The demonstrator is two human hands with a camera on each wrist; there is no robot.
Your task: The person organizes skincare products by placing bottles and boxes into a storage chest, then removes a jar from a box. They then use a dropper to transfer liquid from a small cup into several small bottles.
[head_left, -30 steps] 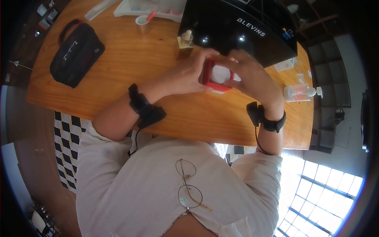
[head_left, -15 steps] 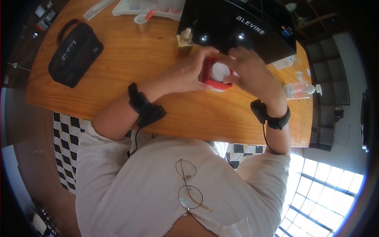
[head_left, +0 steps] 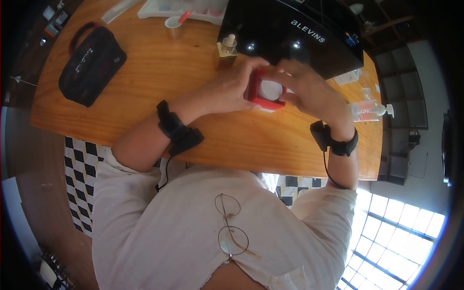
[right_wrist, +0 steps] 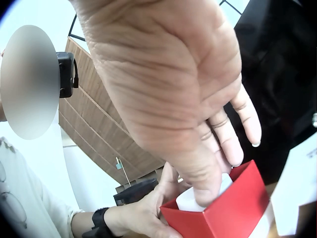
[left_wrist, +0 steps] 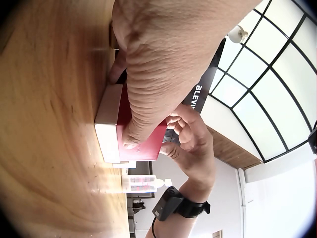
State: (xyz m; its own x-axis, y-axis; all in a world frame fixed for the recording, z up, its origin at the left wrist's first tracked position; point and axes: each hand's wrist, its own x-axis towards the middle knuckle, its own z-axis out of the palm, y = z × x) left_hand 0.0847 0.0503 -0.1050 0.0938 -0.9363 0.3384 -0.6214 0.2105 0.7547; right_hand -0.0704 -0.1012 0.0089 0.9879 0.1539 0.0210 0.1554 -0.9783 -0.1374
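A red box with a white base [head_left: 267,105] stands on the wooden table between the two hands, its top uncovered. Inside it sits a white round piece, like a jar [head_left: 270,90], whose side shows above the red wall in the right wrist view. My left hand [head_left: 236,88] grips the box from the left, its thumb flat along the red side in the left wrist view. From the right, my right hand [head_left: 309,89] reaches in over the rim, with the thumb against the white round piece and fingers at its far side.
Behind the hands stands a black case lettered BLEVINS [head_left: 309,48]. A dropper bottle [head_left: 228,44] on a small box, a metal cup [head_left: 174,27] and a white tray [head_left: 147,10] are nearby. A black pouch [head_left: 93,66] lies left; a pump bottle [head_left: 366,111] lies right.
My right wrist and forearm have shifted to the right, while the fingers stay at the white round piece. The left hand keeps its grip on the box.
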